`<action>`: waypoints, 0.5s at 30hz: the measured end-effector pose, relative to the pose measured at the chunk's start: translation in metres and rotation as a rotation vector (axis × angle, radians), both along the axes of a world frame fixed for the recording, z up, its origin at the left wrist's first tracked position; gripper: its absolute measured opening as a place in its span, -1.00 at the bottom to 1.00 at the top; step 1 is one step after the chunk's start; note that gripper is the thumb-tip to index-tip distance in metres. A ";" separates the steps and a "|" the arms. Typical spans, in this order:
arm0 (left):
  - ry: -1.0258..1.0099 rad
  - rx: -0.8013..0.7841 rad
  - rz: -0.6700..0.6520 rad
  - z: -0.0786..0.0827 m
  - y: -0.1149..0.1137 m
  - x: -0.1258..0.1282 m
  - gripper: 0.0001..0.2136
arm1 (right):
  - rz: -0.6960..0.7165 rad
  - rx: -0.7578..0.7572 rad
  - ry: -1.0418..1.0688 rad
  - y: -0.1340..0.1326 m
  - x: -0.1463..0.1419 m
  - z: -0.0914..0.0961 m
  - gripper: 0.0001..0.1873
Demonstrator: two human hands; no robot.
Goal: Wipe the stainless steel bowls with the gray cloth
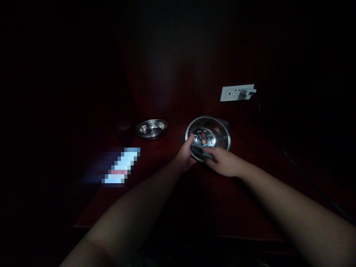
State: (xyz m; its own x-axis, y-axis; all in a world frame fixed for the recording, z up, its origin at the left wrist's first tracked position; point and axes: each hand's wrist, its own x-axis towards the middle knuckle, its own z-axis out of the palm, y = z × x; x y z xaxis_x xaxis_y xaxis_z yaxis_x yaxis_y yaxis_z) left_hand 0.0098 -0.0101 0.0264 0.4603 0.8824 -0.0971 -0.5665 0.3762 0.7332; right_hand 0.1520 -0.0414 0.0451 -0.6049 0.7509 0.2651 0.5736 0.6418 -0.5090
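Our bare left forearm (139, 207) slanted from the near left toward the middle, while our bare right forearm (289, 198) slanted inward from the near right. Our left hand (185, 155) held its thumb (189, 141) stretched toward the far side, its fingers mostly hidden. Our right hand (224, 161) lay just to the right, back of the hand uppermost, its fingers pointing left, both wrists nearly straight.
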 end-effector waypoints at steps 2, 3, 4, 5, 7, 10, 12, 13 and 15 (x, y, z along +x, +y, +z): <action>-0.019 0.015 -0.004 0.000 -0.001 0.000 -0.49 | 0.009 -0.010 -0.008 0.000 0.001 0.002 -0.62; -0.024 0.022 -0.010 0.000 -0.001 0.001 -0.49 | 0.005 -0.017 -0.017 0.000 0.002 0.003 -0.57; -0.023 0.027 -0.014 0.000 -0.001 0.001 -0.49 | -0.001 -0.025 -0.027 0.001 0.002 0.003 -0.53; -0.019 0.029 -0.017 -0.001 -0.001 0.001 -0.50 | -0.009 -0.031 -0.036 0.001 0.003 0.004 -0.52; -0.005 0.032 -0.018 -0.002 0.000 0.001 -0.50 | -0.028 -0.038 -0.044 0.002 0.004 0.004 -0.51; 0.016 0.026 -0.017 -0.005 0.002 0.001 -0.51 | -0.052 -0.049 -0.039 0.005 0.006 0.003 -0.52; 0.022 0.021 -0.024 -0.005 0.002 0.001 -0.51 | -0.061 -0.058 -0.040 0.007 0.007 0.002 -0.53; 0.019 0.023 -0.027 -0.005 0.002 0.001 -0.52 | -0.063 -0.062 -0.043 0.008 0.008 0.003 -0.54; 0.002 0.032 -0.029 -0.004 0.001 0.001 -0.53 | -0.069 -0.072 -0.057 0.009 0.009 0.004 -0.57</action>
State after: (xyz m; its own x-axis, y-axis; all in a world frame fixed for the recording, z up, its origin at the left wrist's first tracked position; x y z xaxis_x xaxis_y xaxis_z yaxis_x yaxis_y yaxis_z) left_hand 0.0107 -0.0090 0.0219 0.4859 0.8712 -0.0700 -0.5545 0.3692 0.7458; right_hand 0.1608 -0.0326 0.0486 -0.5635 0.8073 0.1754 0.6447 0.5625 -0.5176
